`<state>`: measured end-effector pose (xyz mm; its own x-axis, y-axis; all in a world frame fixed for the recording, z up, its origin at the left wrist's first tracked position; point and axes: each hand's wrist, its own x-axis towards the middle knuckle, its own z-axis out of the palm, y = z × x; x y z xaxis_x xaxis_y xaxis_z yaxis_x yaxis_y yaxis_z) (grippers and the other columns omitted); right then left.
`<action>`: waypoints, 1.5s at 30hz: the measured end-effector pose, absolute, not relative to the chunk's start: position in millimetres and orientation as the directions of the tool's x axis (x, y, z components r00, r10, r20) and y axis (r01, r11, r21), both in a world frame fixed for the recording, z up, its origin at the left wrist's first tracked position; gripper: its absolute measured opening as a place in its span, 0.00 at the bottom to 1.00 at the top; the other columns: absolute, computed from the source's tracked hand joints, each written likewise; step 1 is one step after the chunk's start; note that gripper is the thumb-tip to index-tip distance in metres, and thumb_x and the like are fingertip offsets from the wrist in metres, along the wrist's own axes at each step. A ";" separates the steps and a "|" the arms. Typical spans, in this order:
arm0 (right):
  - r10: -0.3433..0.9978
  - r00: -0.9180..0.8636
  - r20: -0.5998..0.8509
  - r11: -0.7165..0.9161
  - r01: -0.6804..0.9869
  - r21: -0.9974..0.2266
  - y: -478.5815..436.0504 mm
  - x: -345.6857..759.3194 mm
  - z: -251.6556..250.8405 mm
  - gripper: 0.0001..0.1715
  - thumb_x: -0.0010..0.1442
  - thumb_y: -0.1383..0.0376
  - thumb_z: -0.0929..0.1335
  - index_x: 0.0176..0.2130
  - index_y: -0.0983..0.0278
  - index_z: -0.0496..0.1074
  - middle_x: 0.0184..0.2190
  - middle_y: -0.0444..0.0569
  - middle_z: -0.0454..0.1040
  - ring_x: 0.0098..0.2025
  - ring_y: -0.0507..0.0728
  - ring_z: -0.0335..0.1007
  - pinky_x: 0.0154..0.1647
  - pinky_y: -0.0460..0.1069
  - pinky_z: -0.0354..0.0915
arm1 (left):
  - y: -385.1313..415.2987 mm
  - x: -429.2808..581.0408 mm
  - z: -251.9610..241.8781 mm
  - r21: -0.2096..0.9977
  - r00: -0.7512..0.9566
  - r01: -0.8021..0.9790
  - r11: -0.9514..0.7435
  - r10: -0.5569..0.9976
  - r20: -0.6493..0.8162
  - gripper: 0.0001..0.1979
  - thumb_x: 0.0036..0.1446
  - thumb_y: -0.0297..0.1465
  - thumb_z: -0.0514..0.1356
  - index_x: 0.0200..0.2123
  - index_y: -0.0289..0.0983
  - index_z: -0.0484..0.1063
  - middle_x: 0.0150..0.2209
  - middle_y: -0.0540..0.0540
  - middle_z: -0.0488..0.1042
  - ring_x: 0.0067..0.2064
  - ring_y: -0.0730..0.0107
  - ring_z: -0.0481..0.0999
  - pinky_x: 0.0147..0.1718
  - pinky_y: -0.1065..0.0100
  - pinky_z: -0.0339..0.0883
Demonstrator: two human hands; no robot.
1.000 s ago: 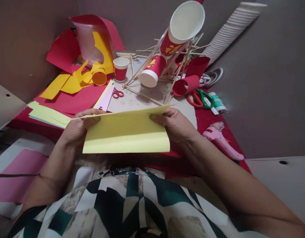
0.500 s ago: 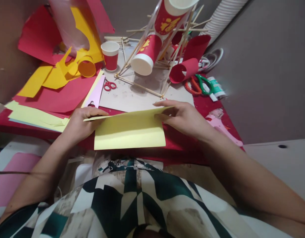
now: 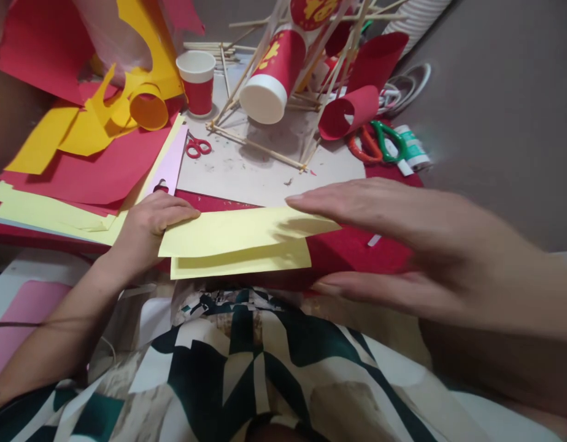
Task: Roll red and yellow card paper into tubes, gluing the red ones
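A sheet of pale yellow paper (image 3: 228,233), folded over lengthwise, lies at the table's front edge. Its upper flap stands slightly apart from the lower layer. My left hand (image 3: 157,221) grips the paper's left end, its fingertips on top near the fold and its thumb out of sight. Raised above the right end is my right hand (image 3: 416,239), large in the view and slightly blurred. Its thumb is well apart from its fingers and nothing is between them. The fingertips overlap the flap's right corner; whether they touch it I cannot tell.
Red and yellow paper (image 3: 94,166) is piled at left. Small red scissors (image 3: 198,147), a paper cup (image 3: 196,89) and a stick frame (image 3: 256,147) holding red cups stand behind. Green-handled scissors (image 3: 394,144) and a red paper roll (image 3: 350,113) lie at right.
My right hand has let go of the paper's right side and risen toward the camera, thumb and fingers spread. The upper flap has tipped down toward me. My left hand stays at the left end.
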<state>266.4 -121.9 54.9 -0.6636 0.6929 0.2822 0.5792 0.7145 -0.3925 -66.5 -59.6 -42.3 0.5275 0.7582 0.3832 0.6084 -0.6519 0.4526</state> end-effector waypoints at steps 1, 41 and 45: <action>0.723 -0.625 0.293 0.680 0.571 -0.460 -119.0 266.8 59.0 0.30 0.65 0.49 0.69 0.64 0.45 0.67 0.56 0.43 0.79 0.52 0.63 0.79 0.54 0.56 0.75 | -59.1 -66.5 -43.3 0.428 0.528 0.622 -0.656 0.755 0.389 0.17 0.65 0.41 0.55 0.42 0.45 0.83 0.43 0.43 0.83 0.45 0.57 0.78 0.46 0.58 0.70; 0.513 -0.857 0.059 0.813 0.462 -0.354 -85.3 252.5 -41.6 0.35 0.70 0.58 0.63 0.71 0.65 0.56 0.73 0.57 0.54 0.75 0.63 0.49 0.74 0.64 0.51 | -98.4 -26.0 -37.4 0.168 0.789 0.595 -0.786 0.611 0.065 0.33 0.70 0.43 0.52 0.72 0.34 0.53 0.72 0.38 0.57 0.74 0.53 0.53 0.71 0.49 0.49; 0.597 -0.799 0.071 0.774 0.549 -0.315 -98.7 247.2 -31.5 0.37 0.69 0.53 0.64 0.69 0.70 0.59 0.70 0.62 0.60 0.73 0.67 0.54 0.72 0.67 0.54 | -99.7 -27.1 -47.6 0.105 0.781 0.613 -0.783 0.621 0.070 0.33 0.69 0.42 0.54 0.72 0.35 0.55 0.72 0.38 0.58 0.74 0.52 0.53 0.71 0.50 0.49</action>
